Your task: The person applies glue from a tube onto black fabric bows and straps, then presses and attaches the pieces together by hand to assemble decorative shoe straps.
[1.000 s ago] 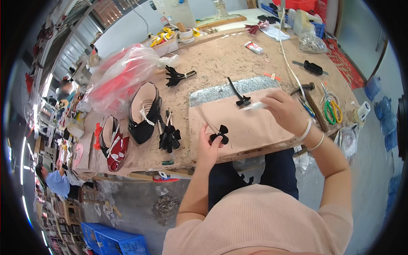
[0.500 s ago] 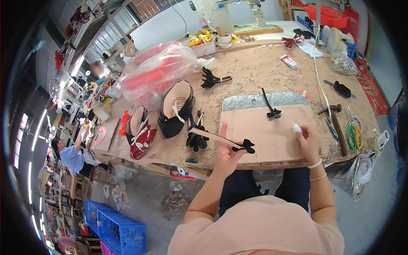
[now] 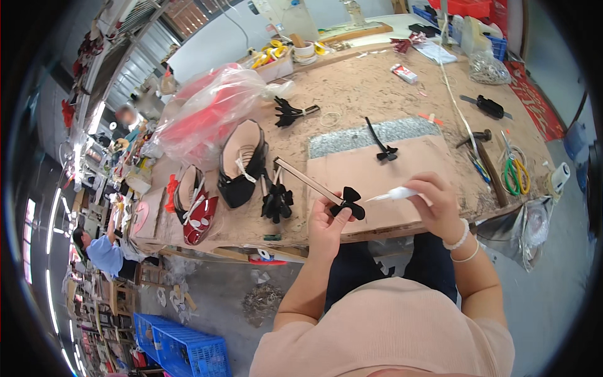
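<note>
My left hand (image 3: 324, 231) pinches a strap with a black bow (image 3: 353, 196) at its end. The strap's pale inner side faces up and runs toward the far left. In my right hand (image 3: 436, 200) is a small white squeeze bottle (image 3: 398, 193), tilted so that its thin nozzle points left at the bow. A small gap seems to lie between nozzle tip and bow. Beneath both hands lies a beige board (image 3: 408, 176). Another black bow strap (image 3: 387, 152) rests on its far part. Left of my left hand sits a bundle of black bow straps (image 3: 276, 204).
Black shoe uppers (image 3: 236, 191) and red ones (image 3: 200, 220) stand at left, before a plastic bag with red contents (image 3: 207, 113). A hammer (image 3: 493, 173), scissors (image 3: 516, 174) and a thread spool (image 3: 559, 177) lie at right. A co-worker (image 3: 103, 251) is at far left.
My right hand has brought the white bottle leftward and tipped its nozzle toward the bow. My left hand has turned the bow strap more steeply. The whole view has shifted slightly.
</note>
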Demonstrator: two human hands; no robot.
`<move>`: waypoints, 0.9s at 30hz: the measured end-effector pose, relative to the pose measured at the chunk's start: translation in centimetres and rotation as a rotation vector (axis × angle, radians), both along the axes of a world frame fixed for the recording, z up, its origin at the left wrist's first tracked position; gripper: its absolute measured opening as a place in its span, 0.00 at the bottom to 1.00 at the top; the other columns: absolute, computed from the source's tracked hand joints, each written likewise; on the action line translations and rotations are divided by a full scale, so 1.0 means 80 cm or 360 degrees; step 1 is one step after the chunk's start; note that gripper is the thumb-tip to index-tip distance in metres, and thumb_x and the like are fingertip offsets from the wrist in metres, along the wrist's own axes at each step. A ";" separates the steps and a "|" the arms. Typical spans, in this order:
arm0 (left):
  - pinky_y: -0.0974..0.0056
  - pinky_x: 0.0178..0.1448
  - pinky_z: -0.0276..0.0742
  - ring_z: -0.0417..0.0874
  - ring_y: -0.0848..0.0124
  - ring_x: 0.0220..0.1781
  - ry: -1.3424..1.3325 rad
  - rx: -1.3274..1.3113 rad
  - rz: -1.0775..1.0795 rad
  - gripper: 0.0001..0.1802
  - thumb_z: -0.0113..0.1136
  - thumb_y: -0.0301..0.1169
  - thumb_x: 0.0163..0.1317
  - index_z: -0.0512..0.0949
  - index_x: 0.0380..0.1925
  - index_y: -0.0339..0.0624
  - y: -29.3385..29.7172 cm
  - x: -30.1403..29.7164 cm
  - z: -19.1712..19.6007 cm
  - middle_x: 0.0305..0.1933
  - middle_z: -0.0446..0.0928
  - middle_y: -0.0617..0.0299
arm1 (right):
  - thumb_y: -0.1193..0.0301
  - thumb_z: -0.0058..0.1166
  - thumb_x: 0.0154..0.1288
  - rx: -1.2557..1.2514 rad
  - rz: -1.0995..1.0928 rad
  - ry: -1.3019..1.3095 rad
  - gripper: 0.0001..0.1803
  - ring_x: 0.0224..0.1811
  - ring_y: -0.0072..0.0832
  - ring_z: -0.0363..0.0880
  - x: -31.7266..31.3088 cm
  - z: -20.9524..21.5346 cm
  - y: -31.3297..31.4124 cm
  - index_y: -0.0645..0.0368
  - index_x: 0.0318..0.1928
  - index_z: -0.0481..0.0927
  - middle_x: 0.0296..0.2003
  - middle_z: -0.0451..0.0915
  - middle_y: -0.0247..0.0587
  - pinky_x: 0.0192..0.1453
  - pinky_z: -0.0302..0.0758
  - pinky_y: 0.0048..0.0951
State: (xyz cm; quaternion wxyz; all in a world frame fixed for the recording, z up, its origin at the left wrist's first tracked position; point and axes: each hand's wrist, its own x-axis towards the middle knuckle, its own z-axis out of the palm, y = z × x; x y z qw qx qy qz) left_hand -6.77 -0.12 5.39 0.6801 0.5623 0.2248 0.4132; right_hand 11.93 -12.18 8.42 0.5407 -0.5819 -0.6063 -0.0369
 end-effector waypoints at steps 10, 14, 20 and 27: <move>0.72 0.38 0.74 0.77 0.73 0.33 -0.0038 -0.0002 -0.0020 0.20 0.56 0.21 0.55 0.63 0.47 0.33 -0.011 0.004 -0.001 0.37 0.73 0.55 | 0.84 0.51 0.40 0.0080 -0.0153 -0.0615 0.18 0.36 0.36 0.71 -0.006 0.003 0.007 0.61 0.38 0.75 0.34 0.72 0.39 0.39 0.71 0.31; 0.72 0.38 0.75 0.77 0.73 0.34 -0.0037 -0.0006 -0.0020 0.20 0.55 0.21 0.55 0.63 0.47 0.33 -0.014 0.005 -0.002 0.37 0.73 0.55 | 0.82 0.50 0.41 0.0067 -0.0143 -0.0702 0.19 0.36 0.35 0.71 -0.004 0.005 0.006 0.60 0.39 0.75 0.34 0.72 0.38 0.41 0.70 0.30; 0.71 0.39 0.75 0.77 0.74 0.35 0.0051 0.0059 -0.0044 0.19 0.55 0.20 0.55 0.64 0.47 0.33 -0.012 0.004 -0.007 0.38 0.73 0.56 | 0.76 0.51 0.43 0.0077 -0.0120 -0.1087 0.15 0.39 0.32 0.71 0.002 0.033 0.010 0.58 0.37 0.75 0.34 0.71 0.37 0.44 0.70 0.29; 0.71 0.41 0.75 0.77 0.74 0.35 0.0019 0.0037 -0.0106 0.16 0.54 0.20 0.56 0.66 0.45 0.35 -0.013 0.008 -0.010 0.37 0.74 0.57 | 0.74 0.50 0.45 -0.0003 0.0072 -0.1113 0.13 0.42 0.29 0.71 0.022 0.046 0.024 0.57 0.37 0.74 0.34 0.71 0.33 0.46 0.69 0.28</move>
